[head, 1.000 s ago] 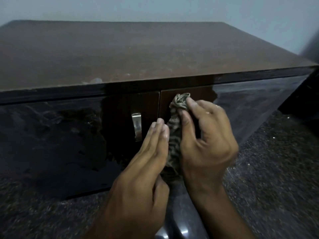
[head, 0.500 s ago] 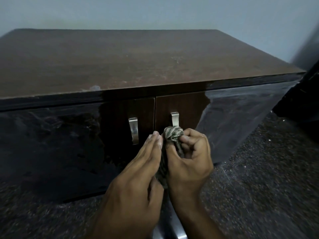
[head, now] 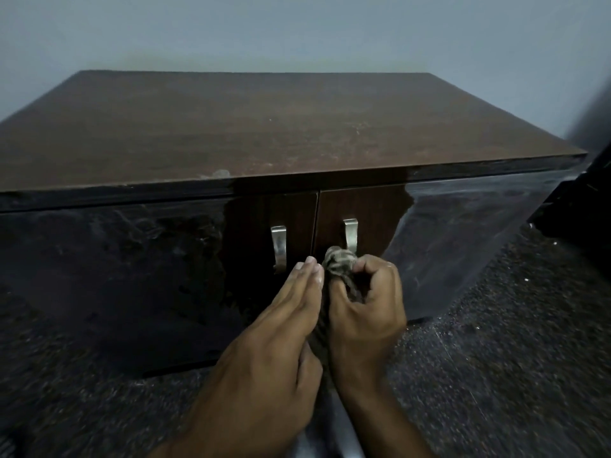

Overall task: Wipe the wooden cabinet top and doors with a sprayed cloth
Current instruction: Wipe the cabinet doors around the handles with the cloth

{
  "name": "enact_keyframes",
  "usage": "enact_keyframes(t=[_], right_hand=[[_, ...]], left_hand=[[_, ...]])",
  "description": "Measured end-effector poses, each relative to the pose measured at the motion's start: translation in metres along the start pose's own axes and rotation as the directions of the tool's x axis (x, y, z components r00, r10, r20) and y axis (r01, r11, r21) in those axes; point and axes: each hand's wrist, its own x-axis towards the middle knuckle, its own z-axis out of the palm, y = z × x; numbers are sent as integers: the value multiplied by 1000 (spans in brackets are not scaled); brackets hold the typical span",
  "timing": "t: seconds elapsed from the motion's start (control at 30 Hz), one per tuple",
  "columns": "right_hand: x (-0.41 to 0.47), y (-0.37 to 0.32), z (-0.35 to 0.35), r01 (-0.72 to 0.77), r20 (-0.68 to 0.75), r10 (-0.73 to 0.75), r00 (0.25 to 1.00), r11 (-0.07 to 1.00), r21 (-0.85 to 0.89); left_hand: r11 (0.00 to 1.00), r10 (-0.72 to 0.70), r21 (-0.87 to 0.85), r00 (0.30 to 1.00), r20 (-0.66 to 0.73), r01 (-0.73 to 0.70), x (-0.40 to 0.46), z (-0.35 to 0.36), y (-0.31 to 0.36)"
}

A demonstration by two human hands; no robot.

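Plainly much is left: the cabinet top shows dusty smears near its front edge, and the glossy doors look streaked. The right hand is fisted around the bunched cloth under the right handle; the left hand lies flat-fingered beside it, holding nothing.
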Motion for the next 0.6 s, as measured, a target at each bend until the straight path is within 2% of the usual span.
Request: enact_keyframes(t=[0.03, 0.07, 0.13, 0.17, 0.27, 0.37, 0.47, 0.6], right_hand=[[-4, 3, -1, -55, 8, 55, 998, 998, -15], [-5, 3, -2, -177, 5, 177, 984, 984, 5], [-2, 1, -9, -444, 61, 440, 896, 886, 132], [3, 2, -13, -483, 96, 473, 876, 861, 159], [27, -2, -26, -310, 189, 285, 940, 943, 123], [34, -1, -29, -129, 241, 106, 965, 988, 81], [32, 10, -32, -51, 254, 52, 966, 999, -8], [44, 2, -28, -36, 160, 24, 987, 997, 74]], left_hand=[[1000, 0, 7, 1000, 14, 0, 0, 0, 1], [1000, 0, 12, 1000, 26, 0, 0, 0, 1], [1000, 3, 11, 999, 36, -4, 2, 0, 3], [1000, 3, 7, 999, 37, -3, 2, 1, 3], [1000, 9, 10, 999, 41, -9, 2, 3, 1], [1000, -5, 0, 999, 42, 5, 2, 5, 0], [1000, -2, -8, 999, 36, 3, 3, 7, 0], [1000, -4, -13, 999, 32, 4, 2, 9, 1]])
